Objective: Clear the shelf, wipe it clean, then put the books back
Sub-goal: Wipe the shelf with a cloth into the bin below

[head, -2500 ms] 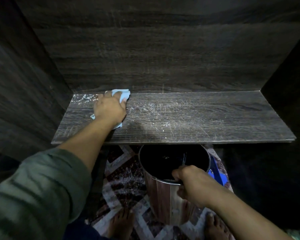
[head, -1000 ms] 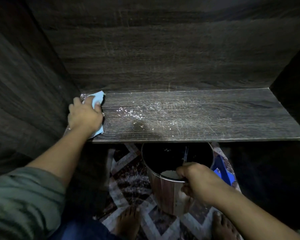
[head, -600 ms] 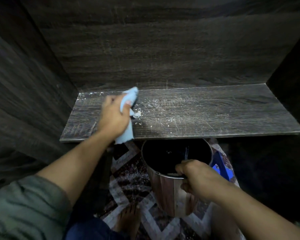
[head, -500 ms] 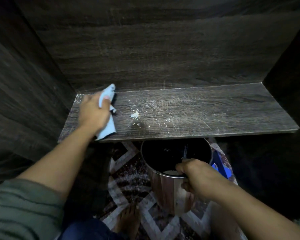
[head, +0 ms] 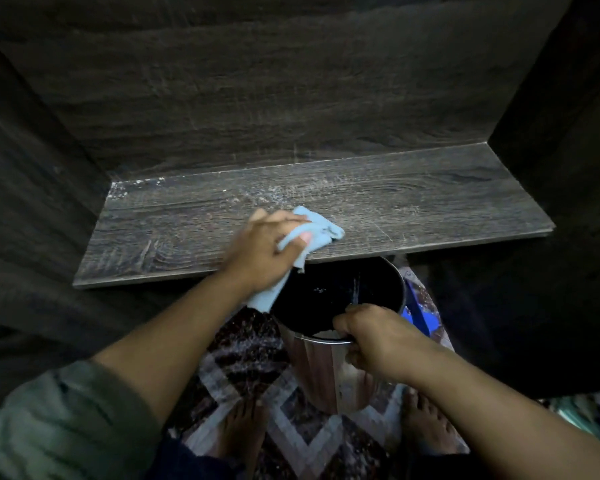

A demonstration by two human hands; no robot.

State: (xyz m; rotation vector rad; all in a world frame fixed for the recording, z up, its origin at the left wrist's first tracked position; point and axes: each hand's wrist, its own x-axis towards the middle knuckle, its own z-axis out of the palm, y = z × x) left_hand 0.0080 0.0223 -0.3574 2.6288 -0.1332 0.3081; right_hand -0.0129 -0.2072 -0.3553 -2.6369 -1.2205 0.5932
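On dark wood shelf (head: 430,209), dust-flecked perhaps: left hand (head: 260,251) grips blue cloth (head: 321,232); right hand (head: 378,337) holds bin (head: 323,372).

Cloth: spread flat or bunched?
Bunched: the cloth is crumpled in the left hand at the shelf front edge, one end hanging down.

A single wide-angle view comes from the person's head, looking forward and steeply down into a dark wood-grain alcove. Its back panel (head: 291,98) fills the upper frame, and the side walls splay outward at the edges. The dark grey wood-grain shelf (head: 430,209) crosses the middle, close to the lens. Both forearms enter from the bottom corners. The left hand (head: 257,254), holding a light blue cloth (head: 321,233), sits near the centre. The right hand (head: 378,341) is lower, gripping the rim of a round metal bin (head: 321,372). Bare feet (head: 243,431) on a zigzag-patterned rug (head: 243,362) lie at the bottom edge, almost under the camera.
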